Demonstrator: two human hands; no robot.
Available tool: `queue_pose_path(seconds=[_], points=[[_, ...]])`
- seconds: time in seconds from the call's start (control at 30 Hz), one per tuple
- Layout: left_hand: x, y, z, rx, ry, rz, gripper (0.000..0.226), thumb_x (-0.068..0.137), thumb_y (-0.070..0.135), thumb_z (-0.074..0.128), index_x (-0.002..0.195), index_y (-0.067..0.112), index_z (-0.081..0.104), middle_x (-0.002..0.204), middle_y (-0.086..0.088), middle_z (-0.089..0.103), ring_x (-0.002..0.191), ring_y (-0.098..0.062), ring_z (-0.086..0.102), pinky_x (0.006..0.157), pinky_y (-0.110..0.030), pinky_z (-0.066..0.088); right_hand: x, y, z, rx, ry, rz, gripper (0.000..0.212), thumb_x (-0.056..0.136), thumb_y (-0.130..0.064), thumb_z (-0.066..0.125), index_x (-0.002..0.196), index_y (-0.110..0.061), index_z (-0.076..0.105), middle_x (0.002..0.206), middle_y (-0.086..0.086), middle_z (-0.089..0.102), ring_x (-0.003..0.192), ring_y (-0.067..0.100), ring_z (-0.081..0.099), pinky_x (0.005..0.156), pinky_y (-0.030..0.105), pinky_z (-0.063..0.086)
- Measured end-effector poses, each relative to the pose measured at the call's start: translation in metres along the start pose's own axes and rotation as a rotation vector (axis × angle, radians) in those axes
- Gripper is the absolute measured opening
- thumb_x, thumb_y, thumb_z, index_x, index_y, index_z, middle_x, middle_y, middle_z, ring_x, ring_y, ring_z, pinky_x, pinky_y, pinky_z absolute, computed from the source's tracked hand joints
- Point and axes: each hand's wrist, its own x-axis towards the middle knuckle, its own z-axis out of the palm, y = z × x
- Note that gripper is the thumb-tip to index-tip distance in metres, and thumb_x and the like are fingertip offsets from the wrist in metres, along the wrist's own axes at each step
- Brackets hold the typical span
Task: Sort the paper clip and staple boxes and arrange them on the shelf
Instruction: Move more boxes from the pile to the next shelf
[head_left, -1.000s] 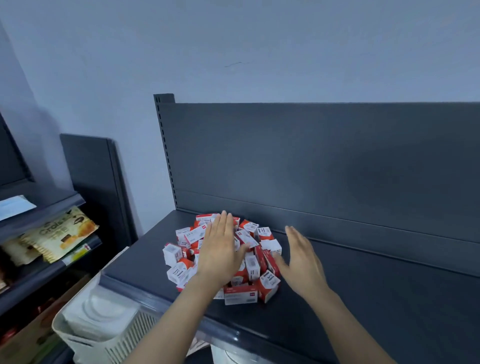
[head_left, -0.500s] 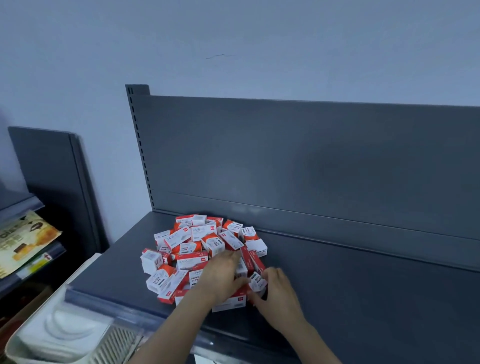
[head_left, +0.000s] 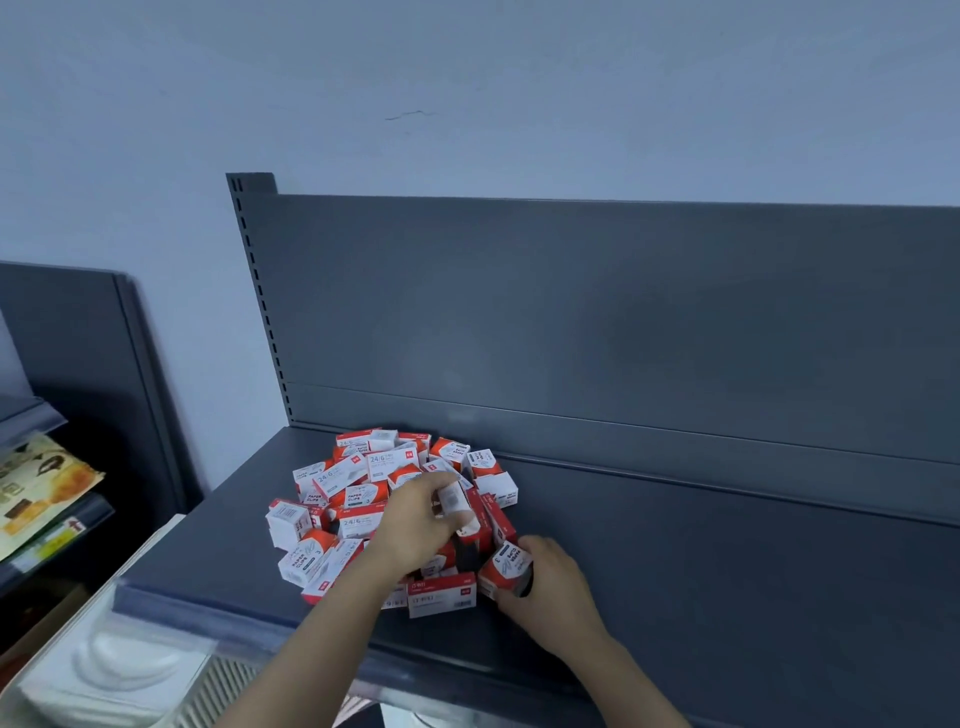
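While red-and-white boxes (head_left: 363, 483) lie heaped, left grip (head_left: 415, 525) seemingly pinches a blurred box (head_left: 451, 500), right grip (head_left: 553, 595) clasps a paper-clip box (head_left: 503, 566).

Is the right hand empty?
No, the right hand grips a paper clip box at the near edge of the heap.

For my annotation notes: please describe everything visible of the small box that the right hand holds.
The paper clip box is a small red and white cardboard carton; its rotated print seems to read PAPER CLIPS and 3. It looks closed. It sits tilted at the right front edge of the pile, above the dark shelf. The right hand grips it, fingers curled round its right side. Whether it touches the shelf, I cannot tell.
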Motion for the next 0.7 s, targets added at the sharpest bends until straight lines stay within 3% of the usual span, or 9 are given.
queue_pose_path(seconds=[0.1,0.2,0.33,0.47,0.53,0.63,0.7], points=[[-0.001,0.008,-0.007,-0.117,0.006,0.025,0.016,0.08,0.012,0.071,0.088,0.023,0.063,0.093,0.006,0.066,0.094,-0.014,0.061,0.086,-0.026,0.05,-0.001,-0.002,-0.007,-0.017,0.032,-0.029,0.027,0.078,-0.036,0.065,0.096,-0.018,0.057,0.098,-0.001,0.054,0.085,0.01,0.054,0.067,0.018,0.043],[0.0,0.021,-0.002,-0.153,0.006,0.073,0.017,0.08,0.01,0.07,0.08,0.025,0.062,0.086,0.011,0.066,0.085,-0.001,0.06,0.072,-0.01,0.045,-0.003,-0.002,-0.021,-0.001,0.095,-0.034,0.028,0.077,-0.034,0.065,0.1,-0.019,0.058,0.098,-0.004,0.052,0.084,0.008,0.051,0.066,0.015,0.039],[0.01,0.044,0.02,-0.213,-0.001,0.119,0.022,0.077,0.007,0.073,0.096,0.013,0.066,0.091,0.003,0.069,0.088,-0.005,0.063,0.08,-0.017,0.049,-0.007,0.006,-0.055,0.0,0.198,-0.025,0.034,0.078,-0.027,0.065,0.11,-0.016,0.057,0.103,-0.002,0.053,0.091,0.01,0.052,0.079,0.02,0.041],[0.018,0.086,0.06,-0.279,-0.03,0.156,0.036,0.074,0.001,0.074,0.107,0.006,0.062,0.093,-0.002,0.069,0.09,-0.011,0.065,0.082,-0.018,0.049,-0.016,0.031,-0.103,-0.005,0.288,0.021,0.033,0.08,-0.027,0.065,0.11,-0.015,0.057,0.102,-0.003,0.052,0.09,0.01,0.05,0.074,0.016,0.035],[0.021,0.11,0.087,-0.3,-0.057,0.195,0.037,0.073,0.0,0.074,0.108,0.006,0.062,0.091,0.0,0.069,0.087,-0.007,0.065,0.086,-0.023,0.051,-0.024,0.051,-0.13,-0.023,0.326,0.06,0.033,0.08,-0.029,0.066,0.108,-0.015,0.058,0.104,-0.002,0.055,0.09,0.011,0.052,0.074,0.018,0.037],[0.02,0.151,0.136,-0.306,-0.111,0.245,0.038,0.073,0.002,0.075,0.108,0.009,0.062,0.09,0.007,0.067,0.084,0.001,0.063,0.081,-0.014,0.046,-0.042,0.089,-0.176,-0.066,0.379,0.123,0.033,0.08,-0.03,0.066,0.109,-0.015,0.058,0.106,0.0,0.056,0.09,0.014,0.053,0.074,0.02,0.039],[0.016,0.181,0.173,-0.319,-0.143,0.27,0.038,0.073,0.004,0.075,0.109,0.009,0.062,0.093,0.002,0.069,0.09,-0.007,0.064,0.08,-0.012,0.044,-0.056,0.119,-0.208,-0.09,0.41,0.147,0.032,0.081,-0.029,0.066,0.108,-0.015,0.058,0.103,-0.001,0.055,0.084,0.01,0.047,0.072,0.019,0.035]])
